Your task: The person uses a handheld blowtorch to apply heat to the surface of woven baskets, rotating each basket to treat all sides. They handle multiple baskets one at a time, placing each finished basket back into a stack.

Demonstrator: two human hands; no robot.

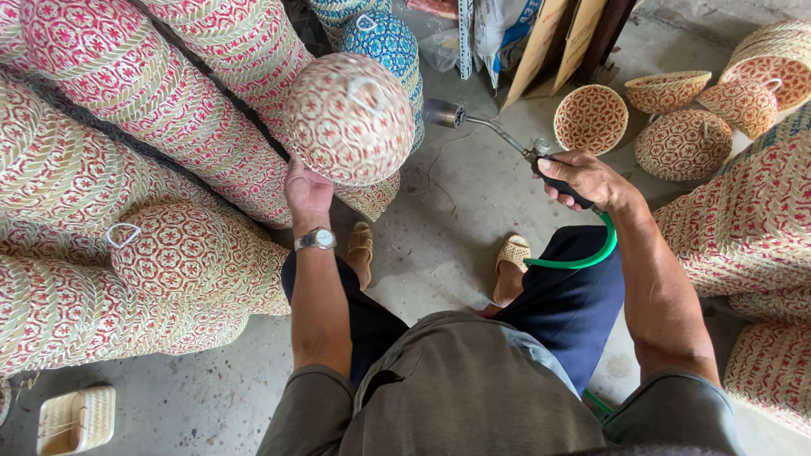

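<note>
My left hand (308, 191) holds up a round woven basket (350, 117) with a red and tan pattern, its domed outside facing me. My right hand (581, 179) grips the black handle of a gas torch (473, 122). The torch's metal nozzle points left toward the basket, a short gap away. A green hose (591, 257) runs from the handle down past my right knee. I sit on a low seat, feet in woven sandals on the concrete floor.
Long stacks of nested patterned baskets (127, 152) lie on the left and more stacks (752, 219) on the right. Loose baskets (591, 118) sit on the floor ahead at the right. A small pale basket (76, 420) is at the bottom left.
</note>
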